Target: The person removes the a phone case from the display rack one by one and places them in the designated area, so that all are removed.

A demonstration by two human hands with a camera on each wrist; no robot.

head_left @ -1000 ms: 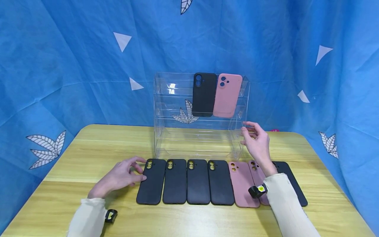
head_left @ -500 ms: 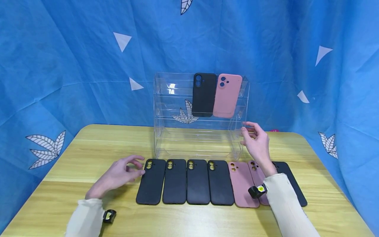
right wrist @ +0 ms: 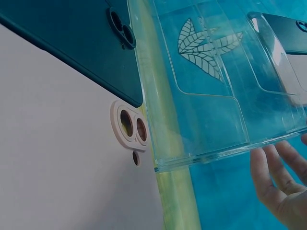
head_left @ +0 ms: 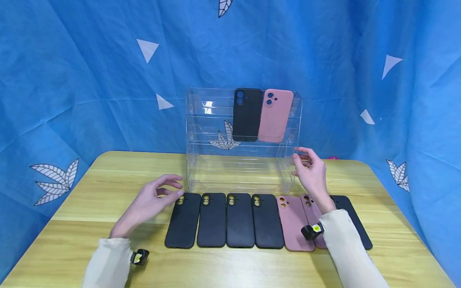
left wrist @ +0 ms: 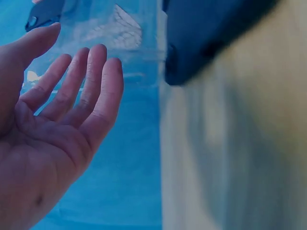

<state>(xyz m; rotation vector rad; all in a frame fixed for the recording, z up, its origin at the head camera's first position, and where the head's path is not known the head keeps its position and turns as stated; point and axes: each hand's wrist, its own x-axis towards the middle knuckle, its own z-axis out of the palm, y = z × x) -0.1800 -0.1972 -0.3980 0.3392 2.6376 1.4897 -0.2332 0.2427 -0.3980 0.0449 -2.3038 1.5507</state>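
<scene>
My left hand (head_left: pixel 155 198) hovers over the top left corner of the leftmost black phone case (head_left: pixel 183 224), near the left foot of the clear acrylic display rack (head_left: pixel 237 184). In the left wrist view its palm faces the camera, with fingers spread and nothing held. My right hand (head_left: pixel 311 168) rests its fingertips against the right side of the rack; the right wrist view has these fingers (right wrist: pixel 261 175) at the clear edge. On the rack's upper tiers stand a black phone case (head_left: pixel 247 116) and a pink phone case (head_left: pixel 275 116), side by side.
In front of the rack, a row of phone cases lies flat on the wooden table (head_left: pixel 216 268): several black, then a pink case (head_left: pixel 295 224), a second pink one partly under my right forearm, and a black case (head_left: pixel 354 222) at the right. A blue curtain (head_left: pixel 108 80) hangs behind.
My left hand has lifted off the side of the leftmost black case and shifted up and right toward the rack. My right hand keeps its place at the rack.
</scene>
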